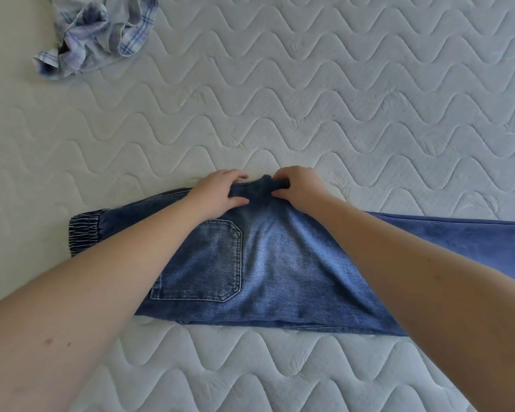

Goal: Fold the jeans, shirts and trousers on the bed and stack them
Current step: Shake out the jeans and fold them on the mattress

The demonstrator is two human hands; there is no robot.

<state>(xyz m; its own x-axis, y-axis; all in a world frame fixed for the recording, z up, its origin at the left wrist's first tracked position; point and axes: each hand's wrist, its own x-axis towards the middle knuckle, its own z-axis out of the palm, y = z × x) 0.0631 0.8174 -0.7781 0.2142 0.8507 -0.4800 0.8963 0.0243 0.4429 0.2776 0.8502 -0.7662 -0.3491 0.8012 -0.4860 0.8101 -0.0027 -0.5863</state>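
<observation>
The quilted bed (339, 99) carries blue jeans (280, 263) lying halved lengthwise, legs running right. A crumpled plaid shirt (95, 34) waits unfolded at far left. Left hand (220, 191) and right hand (298, 187) pinch the crotch point; no stack shows yet.

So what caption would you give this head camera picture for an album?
Both hands, left hand and right hand, pinch the far edge of the blue jeans on the mattress; a crumpled plaid shirt waits.

Blue denim jeans (280, 263), faded paler mid-panel. Crumpled shirt (95, 34) at 11 o'clock, pale blue-white plaid. Off-white mattress (339, 99), wavy quilting.
</observation>
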